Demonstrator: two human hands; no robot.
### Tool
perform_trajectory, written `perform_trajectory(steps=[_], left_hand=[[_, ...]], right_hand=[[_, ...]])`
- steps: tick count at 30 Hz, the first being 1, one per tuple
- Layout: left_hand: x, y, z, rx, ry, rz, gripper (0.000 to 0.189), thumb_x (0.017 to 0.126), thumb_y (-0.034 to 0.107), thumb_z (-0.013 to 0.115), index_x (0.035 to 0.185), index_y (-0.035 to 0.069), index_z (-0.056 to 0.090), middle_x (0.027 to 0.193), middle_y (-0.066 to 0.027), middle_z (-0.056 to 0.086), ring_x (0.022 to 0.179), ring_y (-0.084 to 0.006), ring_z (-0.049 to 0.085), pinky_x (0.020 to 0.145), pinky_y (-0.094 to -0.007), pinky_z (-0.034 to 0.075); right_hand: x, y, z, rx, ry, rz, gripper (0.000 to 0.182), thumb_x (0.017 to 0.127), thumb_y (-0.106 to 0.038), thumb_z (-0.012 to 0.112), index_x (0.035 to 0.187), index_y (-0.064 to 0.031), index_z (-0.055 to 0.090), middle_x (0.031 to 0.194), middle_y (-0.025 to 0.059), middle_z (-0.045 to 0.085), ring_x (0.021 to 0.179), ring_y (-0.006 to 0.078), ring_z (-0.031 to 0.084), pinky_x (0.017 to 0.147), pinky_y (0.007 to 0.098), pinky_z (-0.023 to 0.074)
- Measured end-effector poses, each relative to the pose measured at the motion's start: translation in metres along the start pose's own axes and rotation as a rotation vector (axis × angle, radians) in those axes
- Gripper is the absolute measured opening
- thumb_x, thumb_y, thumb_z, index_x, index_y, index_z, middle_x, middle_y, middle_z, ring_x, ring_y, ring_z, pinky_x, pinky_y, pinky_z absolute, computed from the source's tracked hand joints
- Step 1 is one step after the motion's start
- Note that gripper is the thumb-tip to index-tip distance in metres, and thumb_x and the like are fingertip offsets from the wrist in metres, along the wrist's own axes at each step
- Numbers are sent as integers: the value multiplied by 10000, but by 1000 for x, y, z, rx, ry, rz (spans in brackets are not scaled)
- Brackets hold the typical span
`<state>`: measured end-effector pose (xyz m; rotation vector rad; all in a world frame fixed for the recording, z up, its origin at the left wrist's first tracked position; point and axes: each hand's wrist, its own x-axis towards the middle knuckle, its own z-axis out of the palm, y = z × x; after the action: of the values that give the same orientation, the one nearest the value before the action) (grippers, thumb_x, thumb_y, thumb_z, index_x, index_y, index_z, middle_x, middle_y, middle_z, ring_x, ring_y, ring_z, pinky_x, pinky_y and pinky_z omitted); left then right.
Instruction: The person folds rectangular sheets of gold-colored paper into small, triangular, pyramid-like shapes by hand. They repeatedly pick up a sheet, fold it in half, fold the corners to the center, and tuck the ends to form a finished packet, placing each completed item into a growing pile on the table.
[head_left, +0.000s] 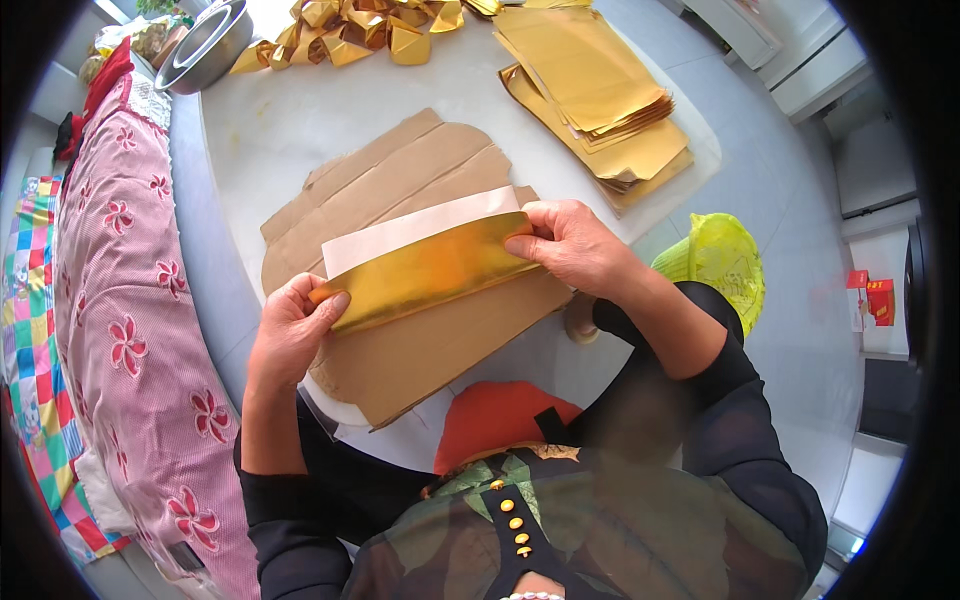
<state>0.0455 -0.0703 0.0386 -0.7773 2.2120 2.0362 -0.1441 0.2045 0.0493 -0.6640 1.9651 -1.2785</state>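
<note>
A sheet of gold foil paper (435, 266) is stretched between my two hands, its shiny gold face up. Part of its pale backing (420, 229) shows along the far side, beyond the gold strip's edge. My left hand (289, 326) pinches the left end between thumb and fingers. At the right end, my right hand (574, 244) grips the sheet the same way. Beneath the paper lies a piece of brown corrugated cardboard (442, 360), creased in places, on a white table (247, 150).
Folded gold paper pieces (360, 37) heap at the table's far side, near a metal basin (202, 49). Stacks of flat gold paper (592, 82) lie at the far right. A yellow-green basket (712, 262) stands beside my right knee. Pink flowered fabric (124, 300) covers furniture on the left.
</note>
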Motion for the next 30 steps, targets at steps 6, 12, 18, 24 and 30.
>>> perform_trajectory(steps=[6, 12, 18, 24, 30], left_hand=[[-2, -3, 6, 116, 56, 3, 164, 948, 88, 644, 1024, -40, 574, 816, -6, 645, 679, -29, 544, 574, -195, 431], [-4, -4, 9, -6, 57, 11, 250, 958, 3, 593, 1176, -64, 489, 962, -89, 673, 838, -100, 640, 726, -230, 517], [-7, -5, 10, 251, 156, 75, 315, 929, -13, 625, 1204, -78, 487, 883, -68, 656, 783, -71, 604, 682, -206, 486], [-5, -4, 23, 388, 307, 96, 343, 889, 28, 677, 1179, -67, 519, 785, -95, 641, 708, -147, 612, 676, -286, 498], [-5, -7, 26, 384, 380, 104, 354, 890, 22, 668, 1196, -68, 515, 790, -95, 644, 716, -139, 626, 677, -272, 501]], right_hand=[[4, 16, -1, -172, 54, -23, 183, 878, -124, 660, 880, 50, 603, 704, 78, 574, 700, 115, 518, 647, 324, 462], [4, 18, 3, -126, 103, 81, 196, 877, -123, 686, 830, 34, 578, 695, 58, 568, 649, 101, 511, 578, 299, 442], [2, 17, 8, -139, 170, 27, 150, 880, -77, 684, 872, 38, 588, 729, 63, 625, 654, 95, 541, 611, 285, 464], [4, 18, 12, -102, 212, 49, 155, 893, -40, 673, 975, 49, 576, 767, 74, 662, 686, 91, 593, 638, 257, 490], [5, 17, 19, -153, 300, 38, 243, 875, -42, 691, 1056, 68, 572, 764, 92, 670, 682, 106, 603, 631, 259, 488]])
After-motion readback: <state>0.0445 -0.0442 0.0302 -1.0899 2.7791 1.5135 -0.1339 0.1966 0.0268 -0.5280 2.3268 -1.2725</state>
